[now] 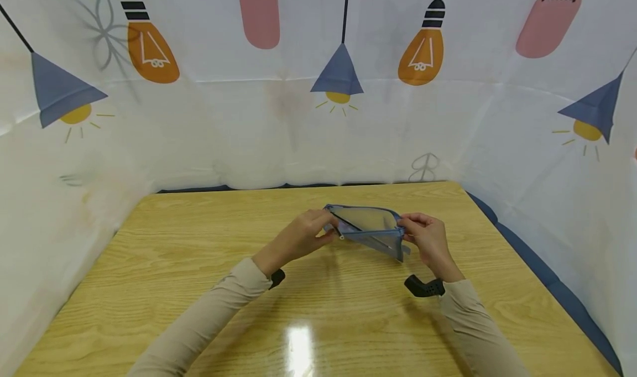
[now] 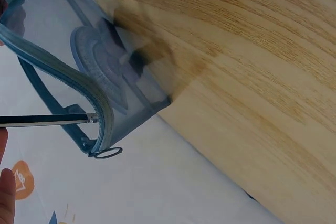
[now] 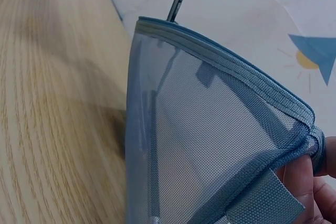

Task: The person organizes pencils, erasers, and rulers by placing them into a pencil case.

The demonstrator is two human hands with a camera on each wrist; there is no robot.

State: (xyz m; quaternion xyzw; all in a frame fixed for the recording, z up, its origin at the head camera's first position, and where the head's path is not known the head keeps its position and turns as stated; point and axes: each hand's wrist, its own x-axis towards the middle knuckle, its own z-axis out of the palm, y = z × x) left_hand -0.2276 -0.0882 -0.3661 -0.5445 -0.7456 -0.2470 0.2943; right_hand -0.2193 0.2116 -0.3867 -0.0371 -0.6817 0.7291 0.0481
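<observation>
A blue mesh zip pouch [image 1: 370, 239] is tilted just above the table, its zipped mouth spread wide. My right hand [image 1: 428, 239] grips one top corner of it; in the right wrist view the fingers [image 3: 299, 182] pinch that corner beside a fabric tab. At the other end, my left hand [image 1: 303, 236] pinches a slim black pencil [image 2: 44, 120] with a silver band, which slants into the mouth. Through the mesh show a protractor [image 2: 94, 64] and some long dark shapes that are hard to make out. A zipper pull [image 2: 107, 153] hangs at the left-hand end.
The wooden table [image 1: 224, 222] spreads below both hands, with a bright reflection near its front. White cloth [image 1: 214, 128] printed with lamps and bulbs hangs behind and at the sides. Each wrist wears a black strap mount [image 1: 423, 287].
</observation>
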